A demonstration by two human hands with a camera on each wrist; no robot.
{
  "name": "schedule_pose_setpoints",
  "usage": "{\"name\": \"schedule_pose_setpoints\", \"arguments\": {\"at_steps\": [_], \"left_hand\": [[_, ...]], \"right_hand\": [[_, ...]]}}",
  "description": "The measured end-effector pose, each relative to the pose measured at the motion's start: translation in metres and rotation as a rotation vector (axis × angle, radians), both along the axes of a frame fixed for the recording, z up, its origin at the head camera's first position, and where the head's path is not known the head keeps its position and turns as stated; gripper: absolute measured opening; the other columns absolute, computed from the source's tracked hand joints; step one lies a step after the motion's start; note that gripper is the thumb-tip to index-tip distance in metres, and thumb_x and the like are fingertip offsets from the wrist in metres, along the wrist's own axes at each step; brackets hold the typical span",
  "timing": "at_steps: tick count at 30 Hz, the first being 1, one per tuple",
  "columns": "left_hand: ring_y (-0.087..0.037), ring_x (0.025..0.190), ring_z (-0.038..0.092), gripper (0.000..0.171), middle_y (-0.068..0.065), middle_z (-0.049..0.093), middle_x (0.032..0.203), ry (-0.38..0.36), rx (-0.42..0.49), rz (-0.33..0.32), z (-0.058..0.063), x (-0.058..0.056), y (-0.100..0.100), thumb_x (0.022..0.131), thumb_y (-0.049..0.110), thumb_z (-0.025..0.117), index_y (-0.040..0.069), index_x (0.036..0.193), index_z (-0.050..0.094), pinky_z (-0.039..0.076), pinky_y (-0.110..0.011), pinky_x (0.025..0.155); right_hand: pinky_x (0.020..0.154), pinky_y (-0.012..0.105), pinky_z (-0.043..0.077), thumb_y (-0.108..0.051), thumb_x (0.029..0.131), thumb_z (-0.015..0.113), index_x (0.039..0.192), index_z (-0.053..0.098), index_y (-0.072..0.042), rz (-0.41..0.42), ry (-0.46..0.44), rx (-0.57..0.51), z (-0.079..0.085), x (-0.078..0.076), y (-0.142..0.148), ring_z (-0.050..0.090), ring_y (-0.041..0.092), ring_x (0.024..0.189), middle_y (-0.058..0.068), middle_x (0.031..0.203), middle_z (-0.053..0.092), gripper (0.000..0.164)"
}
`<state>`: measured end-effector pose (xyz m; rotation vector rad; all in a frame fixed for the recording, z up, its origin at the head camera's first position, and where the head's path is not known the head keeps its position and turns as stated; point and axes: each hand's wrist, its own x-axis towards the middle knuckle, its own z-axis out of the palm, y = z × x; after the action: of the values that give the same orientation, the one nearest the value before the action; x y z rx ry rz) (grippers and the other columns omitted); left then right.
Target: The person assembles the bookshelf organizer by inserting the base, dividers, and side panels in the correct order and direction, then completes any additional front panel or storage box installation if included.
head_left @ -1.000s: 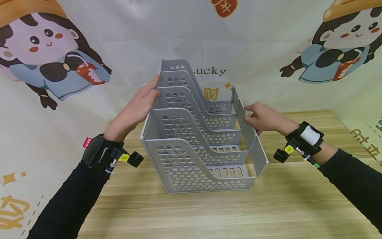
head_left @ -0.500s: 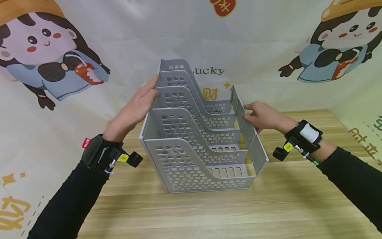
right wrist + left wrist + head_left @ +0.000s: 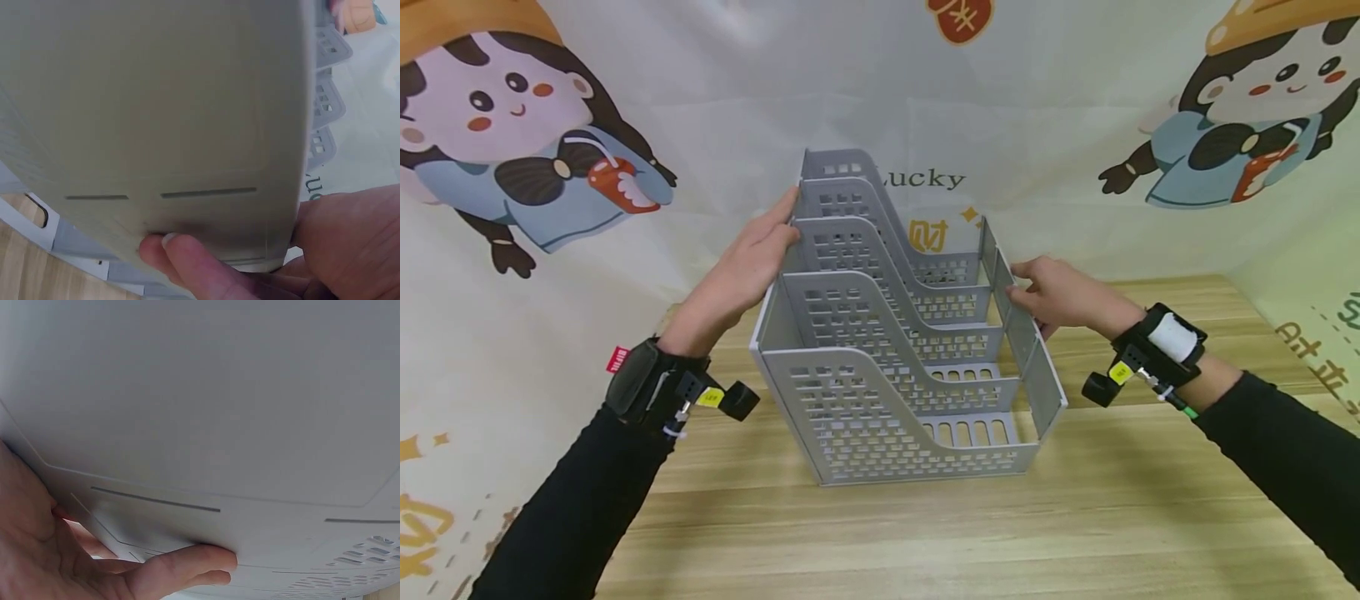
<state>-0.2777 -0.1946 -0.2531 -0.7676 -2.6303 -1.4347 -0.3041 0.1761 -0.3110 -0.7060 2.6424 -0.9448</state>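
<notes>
A grey plastic file rack with several tall perforated dividers stands on the wooden table. Its upright left panel is gripped near the upper back by my left hand. In the left wrist view, fingertips lie against the slotted outer face. On the other side, my right hand holds the low right panel at its upper edge. The right wrist view shows two fingertips on that panel's outside; the thumb is largely hidden. Narrow gaps show between the dividers' right ends and the right panel.
Behind the table hangs a pale backdrop printed with cartoon figures and lettering. Bare wood extends in front of the rack and to its right. Each wrist carries a strapped-on small camera.
The front end of the right panel has swung slightly inward, toward the rack, with my right hand shifting a little left. My left hand stays where it was on the rack.
</notes>
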Motion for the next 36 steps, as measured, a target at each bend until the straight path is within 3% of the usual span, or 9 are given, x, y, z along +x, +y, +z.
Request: {"name": "schedule_pose_setpoints", "arguments": {"at_steps": [3, 10, 21, 36], "left_hand": [[-0.016, 0.151, -0.001, 0.064, -0.011, -0.001, 0.168, -0.006, -0.007, 0.01, -0.0008, -0.0004, -0.0006, 0.104, 0.013, 0.027, 0.001, 0.161, 0.001, 0.005, -0.038, 0.12], [-0.017, 0.151, -0.004, 0.061, -0.009, -0.004, 0.168, -0.05, -0.051, 0.036, 0.0035, 0.0009, -0.0015, 0.107, 0.016, 0.023, 0.003, 0.161, -0.001, 0.003, -0.034, 0.12], [-0.017, 0.151, -0.003, 0.06, -0.009, -0.004, 0.168, -0.045, -0.058, 0.053, 0.0035, 0.0016, -0.0003, 0.107, 0.016, 0.024, 0.003, 0.161, 0.0, 0.003, -0.032, 0.12], [-0.018, 0.152, -0.002, 0.061, -0.01, -0.003, 0.168, -0.039, -0.051, 0.049, 0.0041, 0.0017, 0.0005, 0.107, 0.015, 0.024, 0.002, 0.161, 0.001, 0.004, -0.032, 0.12]], "right_hand": [[0.056, 0.038, 0.059, -0.004, 0.106, 0.044, 0.142, 0.036, 0.021, -0.004, 0.02, 0.007, -0.0013, 0.0008, -0.0023, 0.072, 0.03, 0.064, 0.024, 0.087, 0.069, 0.045], [0.057, 0.039, 0.06, -0.004, 0.106, 0.044, 0.149, 0.023, 0.021, -0.041, 0.036, 0.025, -0.0037, 0.0017, -0.006, 0.072, 0.03, 0.063, 0.042, 0.118, 0.059, 0.054], [0.055, 0.039, 0.059, -0.003, 0.106, 0.044, 0.142, 0.042, 0.016, 0.003, 0.028, -0.004, -0.0035, 0.0001, 0.0011, 0.073, 0.031, 0.069, 0.031, 0.101, 0.07, 0.041], [0.057, 0.039, 0.06, -0.002, 0.106, 0.045, 0.146, 0.037, 0.017, 0.017, 0.016, 0.021, -0.0037, 0.0002, 0.0034, 0.074, 0.032, 0.073, 0.034, 0.108, 0.067, 0.045]]}}
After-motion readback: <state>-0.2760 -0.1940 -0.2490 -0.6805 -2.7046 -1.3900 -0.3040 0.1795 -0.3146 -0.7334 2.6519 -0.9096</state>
